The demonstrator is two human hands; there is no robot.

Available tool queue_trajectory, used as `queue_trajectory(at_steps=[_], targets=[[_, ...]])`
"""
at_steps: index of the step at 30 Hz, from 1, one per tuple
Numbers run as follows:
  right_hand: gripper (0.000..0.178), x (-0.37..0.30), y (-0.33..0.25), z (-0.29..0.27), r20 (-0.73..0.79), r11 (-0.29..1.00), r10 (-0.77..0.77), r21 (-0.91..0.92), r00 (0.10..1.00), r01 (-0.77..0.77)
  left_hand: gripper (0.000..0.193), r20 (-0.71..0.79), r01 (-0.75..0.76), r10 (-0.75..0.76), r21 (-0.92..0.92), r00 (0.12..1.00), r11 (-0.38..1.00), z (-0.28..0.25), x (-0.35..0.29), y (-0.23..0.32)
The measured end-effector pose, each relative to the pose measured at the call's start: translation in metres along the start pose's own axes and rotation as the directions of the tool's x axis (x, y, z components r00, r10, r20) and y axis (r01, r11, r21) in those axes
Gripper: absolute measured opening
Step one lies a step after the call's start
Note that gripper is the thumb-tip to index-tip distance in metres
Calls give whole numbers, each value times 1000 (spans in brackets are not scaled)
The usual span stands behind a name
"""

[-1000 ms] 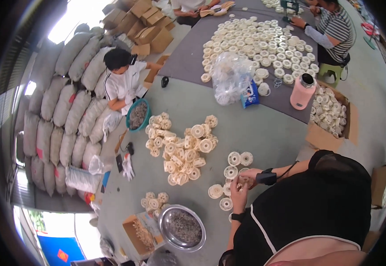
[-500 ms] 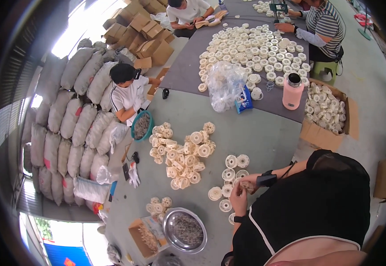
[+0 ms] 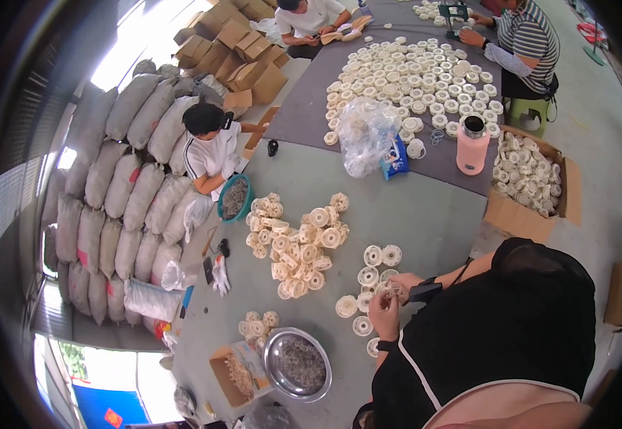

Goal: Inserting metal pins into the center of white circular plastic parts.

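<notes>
Over the near right of the green table my two hands meet, fingers closed. My left hand (image 3: 384, 314), with a dark band at its wrist, pinches at the fingertips. Against it works my right hand (image 3: 406, 284), a black device strapped on its wrist. Small greyish bits (image 3: 394, 289) show between the fingers; their kind is too small to tell. Beneath and beside the hands lie several round white plastic wheel-like parts (image 3: 369, 276), flat on the table. A steel bowl (image 3: 270, 361) of small grey pieces stands to the left.
Cream wheel-like parts (image 3: 300, 250) form a heap mid-table. Nearby are a cardboard box (image 3: 219, 372), a teal basket (image 3: 249, 196), a glove (image 3: 221, 277), a plastic bag (image 3: 364, 139) and a pink bottle (image 3: 471, 154). Co-workers sit around; sacks (image 3: 125, 186) are stacked at left.
My hands have shifted slightly and the fingers have turned about the small bits. My view has tilted a little. The striped-sleeved co-worker's hands have moved slightly.
</notes>
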State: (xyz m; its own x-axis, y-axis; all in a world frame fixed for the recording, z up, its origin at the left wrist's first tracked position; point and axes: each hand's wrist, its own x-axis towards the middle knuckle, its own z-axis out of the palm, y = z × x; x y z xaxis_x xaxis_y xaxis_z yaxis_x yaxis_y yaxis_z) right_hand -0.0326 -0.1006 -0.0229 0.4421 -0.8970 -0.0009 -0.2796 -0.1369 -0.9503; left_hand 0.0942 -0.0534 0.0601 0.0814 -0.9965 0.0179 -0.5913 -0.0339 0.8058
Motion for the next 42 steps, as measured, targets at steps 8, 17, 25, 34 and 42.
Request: queue_trajectory(at_steps=[8, 17, 25, 34, 42], targets=[[35, 6, -40, -14, 682, 205, 340, 618, 647, -759, 30, 51, -302, 299, 81, 953, 950, -19, 6, 2], [42, 7, -69, -23, 645, 238, 360, 635, 674, -735, 40, 129, -266, 253, 94, 959, 959, -24, 4, 1], [49, 0, -19, 1, 160, 929, 147, 316, 976, -192, 33, 66, 25, -22, -34, 998, 999, -9, 1, 1], [26, 4, -10, -1, 173, 829, 258, 466, 951, -309, 27, 77, 126, -105, -362, 991, 924, -5, -4, -18], [39, 0, -28, -3, 250, 583, 531, 586, 810, -563, 30, 248, 386, -320, -292, 914, 875, 6, 6, -33]])
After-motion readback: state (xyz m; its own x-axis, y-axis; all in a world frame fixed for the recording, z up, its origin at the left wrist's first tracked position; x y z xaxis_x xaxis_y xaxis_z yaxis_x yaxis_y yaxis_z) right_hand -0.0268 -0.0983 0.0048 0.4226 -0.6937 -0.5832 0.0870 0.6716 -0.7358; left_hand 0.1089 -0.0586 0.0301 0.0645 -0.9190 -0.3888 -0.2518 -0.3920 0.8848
